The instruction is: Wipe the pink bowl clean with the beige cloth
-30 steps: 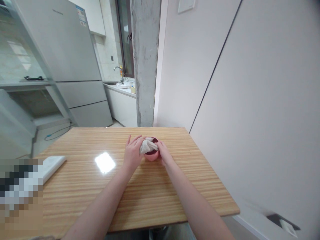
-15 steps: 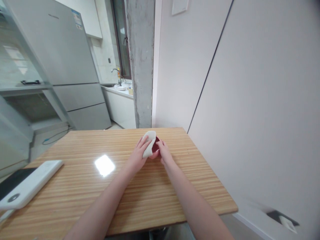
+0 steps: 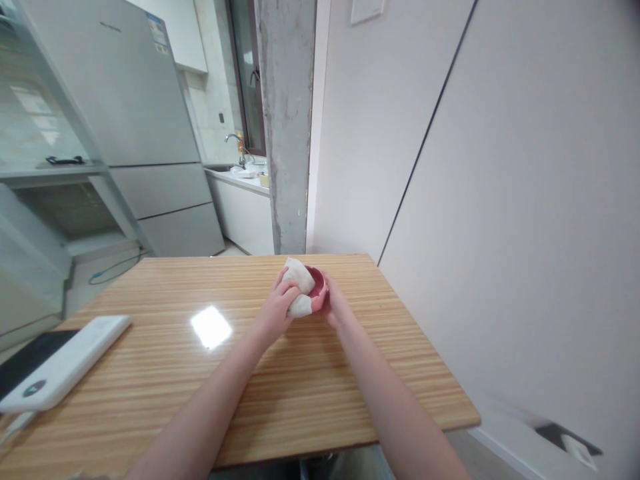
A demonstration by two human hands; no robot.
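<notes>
A small pink bowl (image 3: 318,291) with a dark red inside is tilted on its side on the wooden table (image 3: 280,393), near the far edge. My left hand (image 3: 277,308) presses a white cloth (image 3: 299,287) against the bowl's rim and outer wall. My right hand (image 3: 336,305) grips the bowl from the right and holds it tilted. Part of the bowl is hidden behind the cloth and my fingers.
A white flat device (image 3: 63,363) lies at the table's left edge beside a dark slab (image 3: 23,363). A grey concrete pillar (image 3: 285,127) and a white wall stand behind the table. A fridge (image 3: 135,127) and a sink counter (image 3: 243,177) are farther back.
The bowl stood upright with the cloth over it; now it is tipped on its side. My left hand has shifted the cloth onto the rim and outer wall.
</notes>
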